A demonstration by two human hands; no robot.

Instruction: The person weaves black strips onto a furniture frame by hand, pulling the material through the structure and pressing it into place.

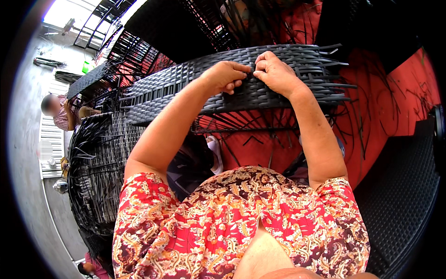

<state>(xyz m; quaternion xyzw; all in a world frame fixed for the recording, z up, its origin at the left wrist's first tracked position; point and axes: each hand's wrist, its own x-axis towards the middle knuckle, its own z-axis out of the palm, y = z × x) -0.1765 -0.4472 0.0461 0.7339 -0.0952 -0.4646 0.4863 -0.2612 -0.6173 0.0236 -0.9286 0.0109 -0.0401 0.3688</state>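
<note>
A long panel woven from flat grey synthetic wicker strips [186,100] lies crosswise before me on a dark frame. Loose strip ends [341,86] stick out past its right end. Over the middle of the weave, my left hand [227,76] is closed, with its thumb and index fingertips pinched. Facing it, my right hand [276,74] is also closed in a pinch. The fingertips of both hands nearly meet above a dark spot in the weave. Whatever lies between them is too small and dark to make out.
Cut dark strips are strewn over the red floor covering [367,139]. A dark woven piece [404,200] stands at the right, and a half-woven one with bristling ends [100,172] at the left. Black frames [134,56] fill the back left. Another person [60,111] sits at the far left.
</note>
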